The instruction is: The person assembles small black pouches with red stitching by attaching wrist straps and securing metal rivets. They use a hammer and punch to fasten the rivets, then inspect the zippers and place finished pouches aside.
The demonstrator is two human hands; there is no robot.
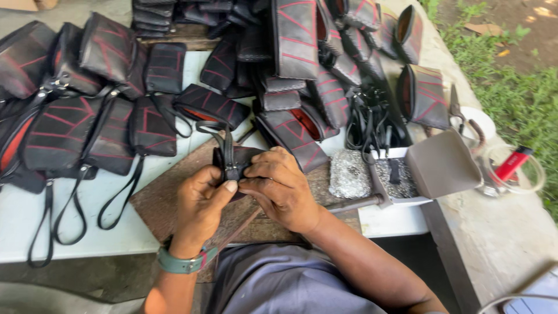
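From the head camera, looking down, both hands meet over a worn wooden board point(174, 200) that lies on the pale table point(35, 227). That board is the landmark for everything else. Just above its middle the left hand point(200, 203) and the right hand point(279, 189) close together on a small black pouch point(235, 160). The left fingers are curled with the thumb pressed against the pouch's lower edge. The right fingers are bent over its right side, gripping it. The pouch's strap loop point(216, 132) stands up past the board's far edge. A green wristwatch point(181, 263) sits on the left wrist, at the board's near edge.

Left of the board lies a spread of finished black pouches with red stitching point(64, 128), their wrist straps trailing toward the table's near edge. Beyond the board, more such pouches are heaped point(296, 40). Right of the board sit a hammer point(363, 200), a glittery grey block point(349, 173) and an open box point(442, 166). Further right there is a red lighter point(512, 164).
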